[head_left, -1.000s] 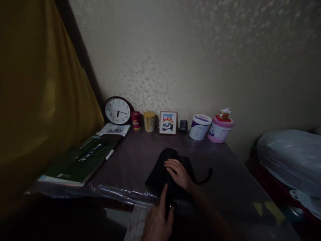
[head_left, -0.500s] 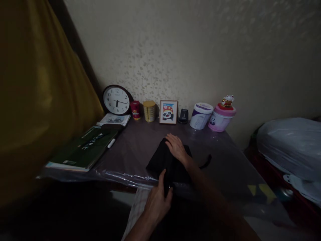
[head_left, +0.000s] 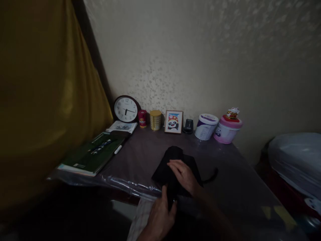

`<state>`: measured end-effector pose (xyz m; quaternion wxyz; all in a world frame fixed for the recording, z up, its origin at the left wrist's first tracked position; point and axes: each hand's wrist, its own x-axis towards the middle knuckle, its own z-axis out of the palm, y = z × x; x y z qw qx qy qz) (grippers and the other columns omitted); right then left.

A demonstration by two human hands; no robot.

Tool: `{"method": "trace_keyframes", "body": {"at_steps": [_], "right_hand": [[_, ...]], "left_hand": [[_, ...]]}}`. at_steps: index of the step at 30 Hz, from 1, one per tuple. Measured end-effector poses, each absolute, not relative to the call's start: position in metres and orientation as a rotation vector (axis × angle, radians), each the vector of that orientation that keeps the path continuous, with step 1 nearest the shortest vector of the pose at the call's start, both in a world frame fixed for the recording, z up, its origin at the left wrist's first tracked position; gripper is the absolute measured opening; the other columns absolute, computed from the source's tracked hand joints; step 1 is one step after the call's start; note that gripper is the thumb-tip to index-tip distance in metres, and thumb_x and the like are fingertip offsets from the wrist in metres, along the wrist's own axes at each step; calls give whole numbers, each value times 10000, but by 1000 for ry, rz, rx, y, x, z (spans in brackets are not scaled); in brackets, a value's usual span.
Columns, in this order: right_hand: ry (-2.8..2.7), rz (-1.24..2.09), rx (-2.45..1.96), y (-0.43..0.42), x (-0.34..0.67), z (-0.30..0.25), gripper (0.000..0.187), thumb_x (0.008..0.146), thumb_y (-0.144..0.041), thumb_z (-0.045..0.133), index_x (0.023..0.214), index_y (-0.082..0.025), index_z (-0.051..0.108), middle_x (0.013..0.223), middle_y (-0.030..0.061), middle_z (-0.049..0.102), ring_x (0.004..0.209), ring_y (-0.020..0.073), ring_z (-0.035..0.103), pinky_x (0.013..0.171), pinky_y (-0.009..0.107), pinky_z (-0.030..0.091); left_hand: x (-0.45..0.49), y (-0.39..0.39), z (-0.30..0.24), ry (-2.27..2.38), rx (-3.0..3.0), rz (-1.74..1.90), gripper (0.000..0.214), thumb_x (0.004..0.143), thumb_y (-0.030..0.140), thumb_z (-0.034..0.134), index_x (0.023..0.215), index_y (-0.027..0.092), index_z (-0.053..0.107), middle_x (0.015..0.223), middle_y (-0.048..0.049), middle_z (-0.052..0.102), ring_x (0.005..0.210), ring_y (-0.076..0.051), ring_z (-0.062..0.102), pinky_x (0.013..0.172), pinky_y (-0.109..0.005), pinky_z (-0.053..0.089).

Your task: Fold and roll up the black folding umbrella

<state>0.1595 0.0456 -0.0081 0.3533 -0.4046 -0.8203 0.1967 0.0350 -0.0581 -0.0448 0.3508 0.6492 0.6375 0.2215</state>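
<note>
From where I stand, the black cloth bundle [head_left: 163, 169] lies at the near edge of the table [head_left: 140, 152], on its clear plastic cover, with a thin strap [head_left: 213, 176] trailing off to the right. The right hand [head_left: 185, 175] rests flat across the top of the cloth, fingers lying side by side rather than gripping. The left hand [head_left: 159, 219] seems to pinch the bundle's dark near end between thumb and outstretched forefinger; how tightly, I cannot tell in this gloom. To do this smoothing well, I'd say, the left hand should anchor that end firmly while the right strokes outward with light, even pressure, so the folds lie flat and do not bunch; the strap is best left free of the layers. Along the wall stand the containers: a small red tub [head_left: 142, 119], a ribbed yellow canister [head_left: 155, 121], a white and purple tub [head_left: 205, 128] and, just beside it, a pink and white tub [head_left: 227, 132] with a figurine [head_left: 233, 113] on its lid. The two large tubs are lidded, and I cannot see what any of the four holds.
</note>
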Motion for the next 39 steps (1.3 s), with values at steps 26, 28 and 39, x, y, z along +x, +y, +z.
{"method": "trace_keyframes", "body": {"at_steps": [26,28,39], "right_hand": [[-2531,175,-1213,158,142,-36,223,853,-227,441,822,-224,662,959,21,680,1069,147,528,1027,377,240],[-2446,149,-1286,163,142,-30,233,863,-230,421,902,-214,650,1033,47,659,1107,171,505,1010,394,273],[-2202,204,-1223,135,157,-38,243,848,-255,421,954,-199,632,1098,65,626,1119,193,496,987,393,329]], "left_hand": [[34,-47,-40,1520,1709,580,711,787,282,388,1393,172,32,1080,-85,636,918,-177,611,790,-244,423],[33,-48,-39,1505,1698,594,705,792,298,384,1393,161,43,1044,-80,653,915,-176,613,816,-246,415],[32,-48,-41,1504,1651,620,695,797,308,395,1394,170,69,1041,-62,654,939,-158,611,838,-227,417]]}}
